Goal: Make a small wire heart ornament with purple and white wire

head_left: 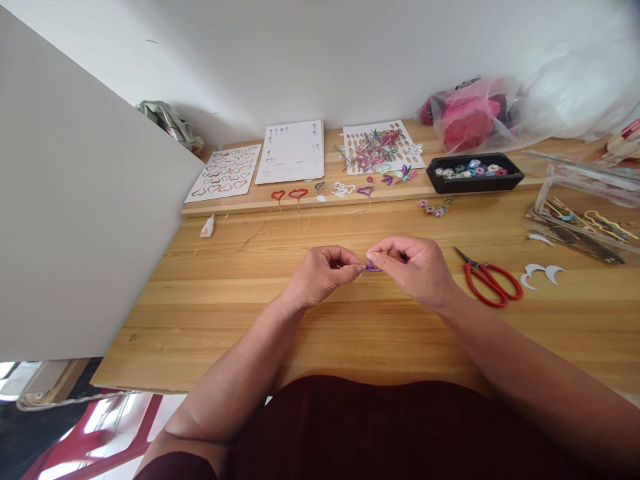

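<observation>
Over the middle of the table, my left hand (329, 273) and my right hand (414, 268) meet almost fingertip to fingertip, both closed in a pinch. Between them shows a small purple thread-wrapped piece (373, 267), partly hidden by the right fingers. A tiny white bit peeks out at the left fingertips, too small to tell apart from the piece. Red-handled scissors (487, 277) lie to the right of my right hand, blades pointing away. Beyond the hands are a purple heart-shaped wire piece (365, 192) and red heart-shaped wire pieces (299, 193).
A raised wooden ledge (230, 205) along the back holds cut-out sheets (293, 152), glittery flowers and a black tray (475, 183) of thread spools. White crescent cut-outs (535, 268) and a clear box (580, 207) of hairpins are at right. A small glue bottle (207, 227) lies at left.
</observation>
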A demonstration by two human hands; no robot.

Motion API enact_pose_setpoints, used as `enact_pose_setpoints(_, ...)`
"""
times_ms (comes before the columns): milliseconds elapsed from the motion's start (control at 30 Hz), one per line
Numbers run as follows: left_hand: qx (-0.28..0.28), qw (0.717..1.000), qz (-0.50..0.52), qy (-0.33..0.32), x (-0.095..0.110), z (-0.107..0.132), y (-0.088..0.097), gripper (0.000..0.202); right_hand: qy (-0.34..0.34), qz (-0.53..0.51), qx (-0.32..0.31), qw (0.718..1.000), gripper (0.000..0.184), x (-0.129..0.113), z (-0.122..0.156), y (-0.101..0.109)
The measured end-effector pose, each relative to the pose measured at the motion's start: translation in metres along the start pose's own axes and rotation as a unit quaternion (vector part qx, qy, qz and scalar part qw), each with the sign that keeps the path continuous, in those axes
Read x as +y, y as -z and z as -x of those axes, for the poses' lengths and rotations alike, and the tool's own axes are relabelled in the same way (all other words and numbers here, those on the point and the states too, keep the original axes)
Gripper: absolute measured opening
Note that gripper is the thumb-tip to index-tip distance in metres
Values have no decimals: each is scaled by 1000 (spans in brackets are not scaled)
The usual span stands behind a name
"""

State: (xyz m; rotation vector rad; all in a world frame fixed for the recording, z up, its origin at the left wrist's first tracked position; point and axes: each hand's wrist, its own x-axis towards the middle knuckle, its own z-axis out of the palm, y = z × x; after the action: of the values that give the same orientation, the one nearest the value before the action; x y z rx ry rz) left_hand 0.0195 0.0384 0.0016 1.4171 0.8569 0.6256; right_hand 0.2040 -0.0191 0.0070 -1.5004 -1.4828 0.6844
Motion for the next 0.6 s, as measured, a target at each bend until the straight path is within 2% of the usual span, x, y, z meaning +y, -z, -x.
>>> enact_pose_setpoints(267, -2, 1000, 10, 13, 3, 0, -3, 23, -10, -17, -16, 1000, 22, -3, 1, -2)
enact_pose_setpoints(600, 1, 1000, 3, 8, 0, 0, 0, 24, -9, -5, -1, 1000, 21, 1, -1, 2)
